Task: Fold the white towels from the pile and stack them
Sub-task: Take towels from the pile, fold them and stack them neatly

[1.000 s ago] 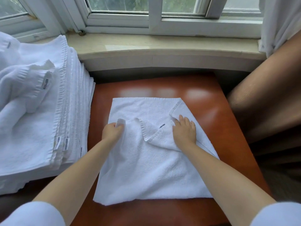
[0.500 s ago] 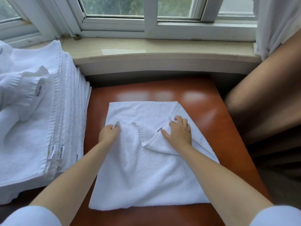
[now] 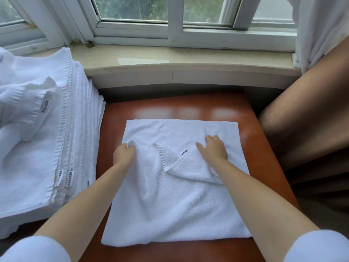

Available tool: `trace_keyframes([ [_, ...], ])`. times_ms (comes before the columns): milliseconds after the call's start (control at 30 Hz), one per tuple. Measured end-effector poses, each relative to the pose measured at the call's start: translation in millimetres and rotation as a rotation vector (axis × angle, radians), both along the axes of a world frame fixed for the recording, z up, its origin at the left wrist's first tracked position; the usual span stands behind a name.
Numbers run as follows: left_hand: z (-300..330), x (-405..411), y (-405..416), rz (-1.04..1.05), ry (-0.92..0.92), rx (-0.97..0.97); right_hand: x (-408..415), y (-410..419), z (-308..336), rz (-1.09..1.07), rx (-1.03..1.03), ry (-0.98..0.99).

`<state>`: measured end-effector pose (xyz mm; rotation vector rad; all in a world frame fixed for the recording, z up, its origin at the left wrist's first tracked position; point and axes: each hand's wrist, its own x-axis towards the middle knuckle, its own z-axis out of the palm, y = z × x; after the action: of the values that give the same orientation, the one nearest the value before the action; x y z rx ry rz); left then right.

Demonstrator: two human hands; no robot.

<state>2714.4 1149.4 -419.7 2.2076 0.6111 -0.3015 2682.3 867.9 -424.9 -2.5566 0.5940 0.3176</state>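
Note:
A white towel [image 3: 170, 205] lies spread on the reddish-brown table [image 3: 264, 167], its near half partly folded over the far half. My left hand [image 3: 123, 155] grips a bunched corner of the upper layer at the towel's left edge. My right hand [image 3: 213, 149] has curled fingers on the other folded-over corner, which lies crooked with a small label showing beside it. A tall stack of folded white towels [image 3: 79, 148] stands at the left, with loose white towels [image 3: 24, 110] crumpled on top of it.
A stone window sill [image 3: 170, 61] and white window frames run along the far side. A brown curtain [image 3: 306, 120] hangs at the right by the table's edge, a white curtain [image 3: 317, 25] above it.
The towel's far right corner, turned in before, now lies flat and square. My right hand slid a little toward the far right with its fingers curling. My left hand keeps its grip.

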Motion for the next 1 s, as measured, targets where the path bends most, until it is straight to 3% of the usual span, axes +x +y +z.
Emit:
trace_keyframes([
  [100, 2, 1, 0, 0.094, -0.108, -0.028, -3, 7, 1, -0.007, 0.009, 0.015],
  [200, 4, 1, -2, 0.118, -0.186, -0.041, -7, 16, 7, 0.013, -0.179, -0.081],
  [300, 2, -3, -1, 0.043, -0.137, -0.009, -17, 28, 8, 0.045, -0.207, -0.02],
  [433, 2, -9, 3, 0.053, -0.079, -0.017, -24, 29, 3, 0.052, -0.083, 0.124],
  [567, 24, -13, 3, 0.082, -0.402, 0.003, -17, 14, 20, 0.004, -0.102, -0.17],
  [633, 40, -8, -2, 0.044, -0.579, 0.016, -11, 0, 32, -0.167, -0.083, -0.335],
  [733, 58, 15, -11, 0.032, -0.683, 0.03, 10, -31, 41, -0.437, -0.056, -0.427],
  [867, 50, 58, -15, 0.05, -0.613, 0.117, 32, -59, 32, -0.608, -0.031, -0.311],
  [1000, 16, 94, -15, 0.038, -0.278, 0.194, 39, -66, 8, -0.603, 0.012, -0.178],
])
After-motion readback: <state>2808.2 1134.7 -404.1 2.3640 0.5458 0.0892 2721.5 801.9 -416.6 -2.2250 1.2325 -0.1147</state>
